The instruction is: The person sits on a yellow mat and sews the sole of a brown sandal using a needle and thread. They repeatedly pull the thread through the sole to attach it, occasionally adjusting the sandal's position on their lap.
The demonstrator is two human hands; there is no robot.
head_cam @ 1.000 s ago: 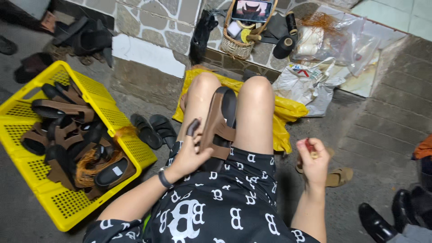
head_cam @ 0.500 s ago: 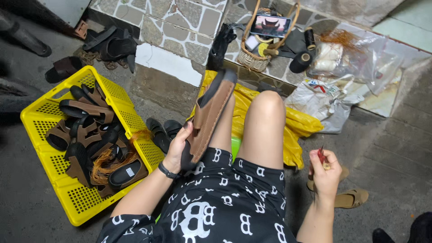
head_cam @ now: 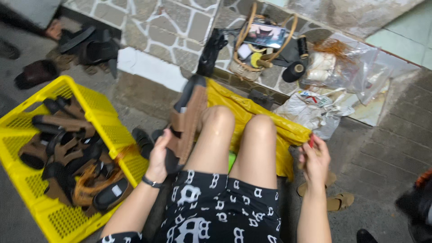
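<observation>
By L knee: brown sandal (head_cam: 189, 121), blk sole.

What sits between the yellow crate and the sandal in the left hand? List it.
In the head view, a pair of dark sandals lies on the ground between the yellow crate and the brown sandal gripped by the left hand.

floor: grey, rough concrete floor (head_cam: 135, 96) below a stone-faced wall step
left side: yellow perforated plastic crate (head_cam: 96, 108) standing on the floor, filled with brown and black sandals
beside the crate: a pair of black sandals (head_cam: 143, 140) lying flat near its right wall
far left: dark sandals and slippers (head_cam: 85, 45) lying by the wall
middle: crumpled yellow plastic sheet (head_cam: 252, 110) spread on the floor
right: tan sandals (head_cam: 339, 201) lying on the floor
behind: white crumpled plastic bag (head_cam: 310, 112) just past the sheet
</observation>
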